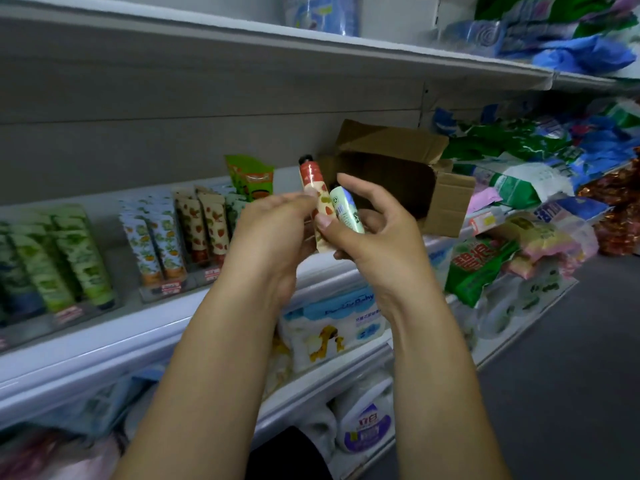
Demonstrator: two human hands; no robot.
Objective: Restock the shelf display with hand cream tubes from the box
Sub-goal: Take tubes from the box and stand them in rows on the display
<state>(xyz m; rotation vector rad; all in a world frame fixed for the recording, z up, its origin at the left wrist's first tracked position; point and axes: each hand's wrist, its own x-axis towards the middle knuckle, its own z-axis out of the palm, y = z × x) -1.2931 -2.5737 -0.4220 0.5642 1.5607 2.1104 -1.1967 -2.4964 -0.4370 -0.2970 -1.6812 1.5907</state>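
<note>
- Cardboard box [398,174] lies on its side on the shelf [104,337], open mouth facing us, flaps splayed; we can't see what's inside, too dark.
- We see both hands raised in front of the box, close together, touching around two tubes.
- Left hand [273,233]: fingers clamped on the red-and-cream tube [313,183], thumb on its front; tube stands near upright, black cap on top.
- Right hand [377,230]: fingers curled round the pale green tube [344,207], thumb pressed on the lower end of the red-and-cream tube; index finger arched over the top.
- Two tubes sit side by side, touching.
- Display rows [180,233] of hand cream tubes stand to the left on the same shelf: green ones far left, blue-orange ones, then strawberry-print ones nearest the hands.
- Green pouch [251,176] stands behind the rows, just beside the box.
- Detergent bags [485,265] pile to the right.
</note>
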